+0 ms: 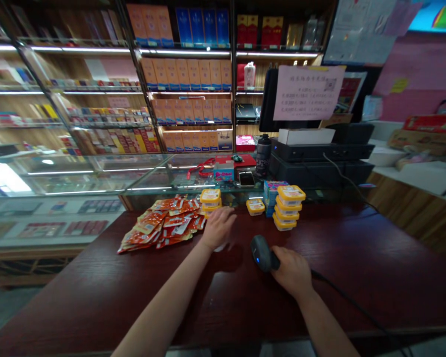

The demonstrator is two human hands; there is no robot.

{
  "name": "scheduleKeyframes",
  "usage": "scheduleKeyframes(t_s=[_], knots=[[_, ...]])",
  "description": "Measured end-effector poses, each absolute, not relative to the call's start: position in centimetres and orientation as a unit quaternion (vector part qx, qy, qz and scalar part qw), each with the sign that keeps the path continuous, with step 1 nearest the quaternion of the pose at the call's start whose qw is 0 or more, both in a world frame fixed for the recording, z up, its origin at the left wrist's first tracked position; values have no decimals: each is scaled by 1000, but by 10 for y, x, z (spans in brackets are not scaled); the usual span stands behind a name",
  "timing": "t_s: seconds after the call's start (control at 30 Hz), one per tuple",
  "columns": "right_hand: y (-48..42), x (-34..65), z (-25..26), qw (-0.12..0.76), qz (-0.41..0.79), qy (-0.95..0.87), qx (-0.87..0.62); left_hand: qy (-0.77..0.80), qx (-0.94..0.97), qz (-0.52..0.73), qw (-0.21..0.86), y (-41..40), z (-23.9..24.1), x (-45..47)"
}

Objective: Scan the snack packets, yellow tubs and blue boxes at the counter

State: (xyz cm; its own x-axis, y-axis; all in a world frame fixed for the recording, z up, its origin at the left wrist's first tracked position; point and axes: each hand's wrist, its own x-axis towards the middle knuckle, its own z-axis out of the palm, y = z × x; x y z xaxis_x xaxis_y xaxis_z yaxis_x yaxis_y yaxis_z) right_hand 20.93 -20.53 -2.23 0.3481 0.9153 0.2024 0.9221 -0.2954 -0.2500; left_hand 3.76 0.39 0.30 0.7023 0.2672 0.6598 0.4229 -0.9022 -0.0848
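My right hand [293,271] grips a black barcode scanner [260,254] with a blue light, held over the dark wooden counter; its cable runs off to the lower right. My left hand [220,227], fingers stretched forward and apart, hovers just in front of a short stack of yellow-lidded tubs [210,197]. A small pale patch shows beneath that palm; I cannot make out what it is. Left of this hand lies a heap of orange-red snack packets [167,220]. One single yellow tub [255,207] sits farther back, and a taller stack of yellow tubs [288,208] stands on the right.
Blue and pink boxes [273,196] stand beside the tall tub stack. Behind the counter [215,317] is a glass display case [152,171] with a phone [246,179] and a dark bottle [263,154] on it. A monitor with a paper sign [307,92] rises at the back right.
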Motion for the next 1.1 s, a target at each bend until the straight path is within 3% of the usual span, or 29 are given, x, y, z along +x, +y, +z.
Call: scheduleKeyframes(t_s=[0.23, 0.67, 0.87, 1.1], knots=[[-206, 210, -19, 172, -13, -575, -800, -244, -933, -259, 47, 14, -15, 107], [-205, 214, -20, 181, -8, -578, -795, -268, -950, -148, 67, 19, -10, 145], [-209, 214, -20, 177, -11, -581, -794, -280, -940, -190, 38, -7, -12, 93], [-213, 209, -10, 184, -23, -590, -786, -382, -864, -324, -52, -37, -26, 36]])
